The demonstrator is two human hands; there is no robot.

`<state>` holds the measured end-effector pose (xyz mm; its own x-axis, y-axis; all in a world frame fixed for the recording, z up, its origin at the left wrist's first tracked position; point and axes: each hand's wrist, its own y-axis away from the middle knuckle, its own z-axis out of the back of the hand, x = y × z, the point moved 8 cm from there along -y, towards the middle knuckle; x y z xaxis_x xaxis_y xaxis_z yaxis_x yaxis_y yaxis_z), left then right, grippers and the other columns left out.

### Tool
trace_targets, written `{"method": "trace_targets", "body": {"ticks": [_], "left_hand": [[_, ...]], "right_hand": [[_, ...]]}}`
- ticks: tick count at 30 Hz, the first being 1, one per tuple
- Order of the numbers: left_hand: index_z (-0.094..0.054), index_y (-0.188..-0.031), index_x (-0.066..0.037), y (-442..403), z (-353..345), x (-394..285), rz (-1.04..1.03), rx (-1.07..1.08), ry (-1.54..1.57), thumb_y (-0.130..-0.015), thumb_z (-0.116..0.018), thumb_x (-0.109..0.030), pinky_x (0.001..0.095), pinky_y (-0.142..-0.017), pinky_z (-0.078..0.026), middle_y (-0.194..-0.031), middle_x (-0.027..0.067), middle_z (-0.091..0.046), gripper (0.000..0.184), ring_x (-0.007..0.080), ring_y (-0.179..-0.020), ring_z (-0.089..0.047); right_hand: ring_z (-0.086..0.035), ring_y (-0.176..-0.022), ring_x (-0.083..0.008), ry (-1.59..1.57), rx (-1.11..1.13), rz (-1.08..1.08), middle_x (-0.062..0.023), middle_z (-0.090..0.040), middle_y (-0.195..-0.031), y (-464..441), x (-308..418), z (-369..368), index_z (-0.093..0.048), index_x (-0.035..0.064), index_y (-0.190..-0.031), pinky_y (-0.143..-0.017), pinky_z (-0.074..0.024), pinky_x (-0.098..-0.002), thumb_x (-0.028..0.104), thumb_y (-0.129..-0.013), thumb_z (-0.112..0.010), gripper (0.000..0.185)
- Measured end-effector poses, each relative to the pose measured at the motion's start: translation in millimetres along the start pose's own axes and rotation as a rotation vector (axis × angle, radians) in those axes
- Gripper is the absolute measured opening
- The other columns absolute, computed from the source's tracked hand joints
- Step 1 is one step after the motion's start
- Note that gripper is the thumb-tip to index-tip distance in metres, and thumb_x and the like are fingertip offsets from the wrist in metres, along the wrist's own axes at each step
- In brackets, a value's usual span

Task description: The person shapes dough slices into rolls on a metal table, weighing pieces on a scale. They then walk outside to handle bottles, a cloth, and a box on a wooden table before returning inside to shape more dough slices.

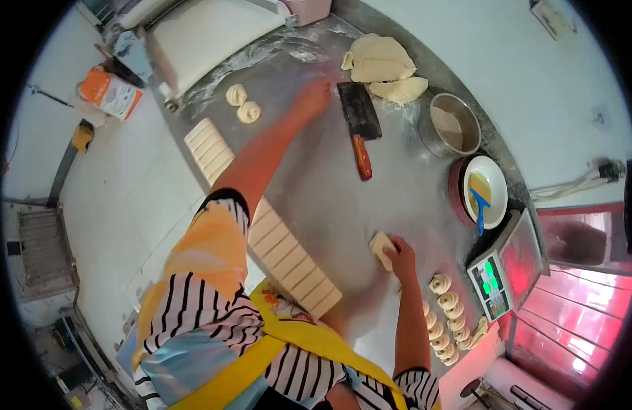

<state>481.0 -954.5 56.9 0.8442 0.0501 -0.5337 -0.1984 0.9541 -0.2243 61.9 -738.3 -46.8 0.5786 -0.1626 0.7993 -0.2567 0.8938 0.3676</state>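
My right hand (401, 258) grips a pale piece of dough (382, 250) by its right side, low over or on the metal table. Farther off, my left hand (314, 97) reaches across the table, close to the left edge of a cleaver (360, 111) with a dark blade and a red-brown handle. The fingers of that hand are blurred. Beneath my left arm runs a long strip of dough (285, 256) cut into several pieces along the near edge. Several twisted dough rolls (455, 311) stand in rows to the right of my right forearm.
Two twisted rolls (248, 111) lie at the left, near a dough-sheeting machine (217, 34). A large dough lump (381, 60) sits at the back. On the right are a metal pot (432, 137), a white bowl (497, 217) with a blue-handled brush (480, 205), and a digital scale (490, 287).
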Motion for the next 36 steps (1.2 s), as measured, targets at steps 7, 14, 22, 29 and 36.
{"method": "trace_targets", "body": {"ticks": [7,14,22,29,36], "left_hand": [[-0.058,-0.114,-0.019,-131,-87,48,-0.093,0.054,-0.168,-0.081,-0.052,-0.010,0.0503,-0.093,-0.037,-0.121,0.0093,-0.052,0.034,0.0286,-0.121,-0.041],[-0.059,-0.113,-0.015,-167,-120,77,0.050,0.140,-0.117,-0.085,-0.054,-0.015,0.0437,-0.083,-0.045,-0.113,0.0115,-0.057,0.028,0.0299,-0.106,-0.053],[-0.062,-0.093,-0.004,-55,-34,19,0.324,0.424,1.059,-0.083,-0.064,-0.019,0.0259,-0.066,-0.045,-0.083,0.0028,-0.059,0.018,0.0109,-0.073,-0.056],[-0.052,-0.106,-0.005,38,-4,-81,0.175,0.912,1.252,-0.083,-0.063,-0.014,0.0224,-0.062,-0.042,-0.083,0.0023,-0.058,0.027,0.0097,-0.072,-0.055],[-0.045,-0.125,-0.002,81,-23,-107,-0.018,0.808,1.313,-0.083,-0.063,-0.016,0.0289,-0.087,-0.044,-0.114,0.0108,-0.055,0.048,0.0145,-0.102,-0.053]], "right_hand": [[-0.057,-0.093,-0.0290,0.240,0.006,-0.021,-0.0119,-0.060,-0.098,11,36,-5,-0.063,0.0042,-0.097,-0.082,-0.0454,-0.0352,0.014,-0.074,-0.066,0.025],[-0.054,-0.099,-0.0330,0.367,-0.245,0.062,-0.0133,-0.059,-0.106,2,75,13,-0.061,0.0047,-0.101,-0.087,-0.0437,-0.0412,0.010,-0.068,-0.072,0.035],[-0.054,-0.100,-0.0209,-0.087,-0.227,0.249,-0.0100,-0.053,-0.112,-97,213,12,-0.053,0.0046,-0.117,-0.082,-0.0461,-0.0317,0.005,-0.067,-0.073,0.054],[-0.053,-0.102,-0.0272,0.155,-0.180,0.381,-0.0113,-0.057,-0.108,-139,300,-18,-0.053,0.0085,-0.118,-0.083,-0.0459,-0.0335,0.011,-0.067,-0.075,0.056],[-0.058,-0.080,-0.0093,-0.711,-0.103,0.083,-0.0031,-0.064,-0.090,-123,228,-21,-0.061,0.0018,-0.103,-0.071,-0.0478,-0.0253,0.006,-0.079,-0.067,0.026]]}}
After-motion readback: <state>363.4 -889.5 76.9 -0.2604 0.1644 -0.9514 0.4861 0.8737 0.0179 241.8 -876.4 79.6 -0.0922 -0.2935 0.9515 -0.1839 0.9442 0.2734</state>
